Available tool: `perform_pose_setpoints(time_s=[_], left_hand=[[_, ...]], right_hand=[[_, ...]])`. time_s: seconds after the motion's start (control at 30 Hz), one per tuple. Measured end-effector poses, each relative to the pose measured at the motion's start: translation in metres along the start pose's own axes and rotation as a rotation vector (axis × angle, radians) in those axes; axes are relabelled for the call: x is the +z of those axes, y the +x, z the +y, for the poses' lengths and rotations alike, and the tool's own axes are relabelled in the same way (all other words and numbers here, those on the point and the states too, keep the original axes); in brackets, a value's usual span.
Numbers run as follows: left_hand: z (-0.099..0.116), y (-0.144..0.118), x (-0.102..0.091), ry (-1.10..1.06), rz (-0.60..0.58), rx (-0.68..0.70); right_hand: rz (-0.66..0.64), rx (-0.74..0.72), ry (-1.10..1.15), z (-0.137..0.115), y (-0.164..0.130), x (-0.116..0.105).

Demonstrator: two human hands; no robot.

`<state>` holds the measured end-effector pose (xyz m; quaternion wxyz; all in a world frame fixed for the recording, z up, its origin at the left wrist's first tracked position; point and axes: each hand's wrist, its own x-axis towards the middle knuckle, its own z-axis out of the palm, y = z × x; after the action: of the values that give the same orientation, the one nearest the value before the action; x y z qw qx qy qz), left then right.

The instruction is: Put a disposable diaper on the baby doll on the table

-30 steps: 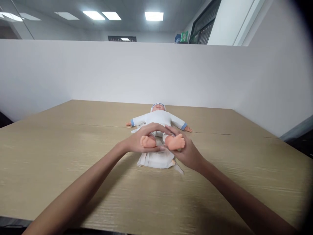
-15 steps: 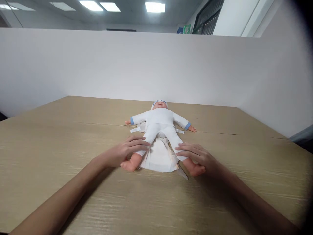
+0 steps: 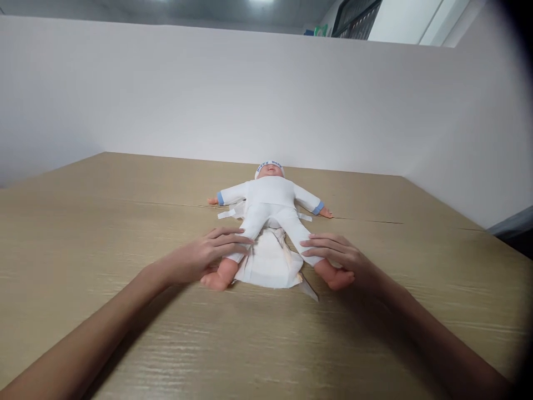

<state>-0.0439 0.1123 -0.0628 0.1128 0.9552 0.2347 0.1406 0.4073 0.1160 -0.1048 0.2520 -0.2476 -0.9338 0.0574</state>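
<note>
Doll (image 3: 270, 208), a soft baby figure in a white suit and cap, lies face-up at the table's (image 3: 104, 233) middle, legs spread over an open white diaper (image 3: 268, 266); left hand (image 3: 204, 256) and right hand (image 3: 339, 256) rest flat and open on its shins, gripping nothing; the spreading step looks settled; folding the diaper's near flap up between the legs likely comes next.

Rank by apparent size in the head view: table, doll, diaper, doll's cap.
1. table
2. doll
3. diaper, partly hidden under the doll, so unsure; it also lies nearer the camera
4. cap
</note>
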Motion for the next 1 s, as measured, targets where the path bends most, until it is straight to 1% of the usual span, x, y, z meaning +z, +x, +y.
perform_pose_setpoints(time_s=[0.17,0.37,0.47,0.53,0.63,0.73,0.8,0.87,0.93,1.0], left_hand=[[-0.001,0.000,0.001,0.033,-0.022,0.005],[0.006,0.001,-0.001,0.054,-0.022,0.001],[0.005,0.002,0.001,0.031,-0.010,-0.001],[0.003,0.001,0.003,0.010,-0.013,-0.016],[0.003,0.000,0.002,-0.013,-0.051,-0.063],[0.012,0.003,-0.003,-0.051,-0.086,-0.138],[0.022,0.007,-0.005,-0.066,-0.085,-0.181],[0.033,0.012,-0.003,-0.051,-0.056,-0.219],[0.043,0.017,0.002,-0.009,-0.017,-0.256],[0.049,0.021,0.009,0.043,0.011,-0.282]], right_hand=[[-0.018,-0.016,-0.051,-0.001,0.002,0.000],[-0.035,-0.038,-0.097,-0.004,0.002,0.003],[-0.039,-0.042,-0.093,-0.003,0.001,0.004],[-0.046,-0.034,-0.065,-0.001,0.000,0.005],[-0.078,0.009,0.029,0.004,-0.002,0.004],[-0.114,0.089,0.160,0.004,-0.002,-0.004],[-0.115,0.179,0.230,-0.003,0.002,-0.011],[-0.095,0.263,0.242,-0.017,0.009,-0.014],[-0.076,0.291,0.165,-0.034,0.018,-0.011],[-0.044,0.262,0.018,-0.049,0.026,0.000]])
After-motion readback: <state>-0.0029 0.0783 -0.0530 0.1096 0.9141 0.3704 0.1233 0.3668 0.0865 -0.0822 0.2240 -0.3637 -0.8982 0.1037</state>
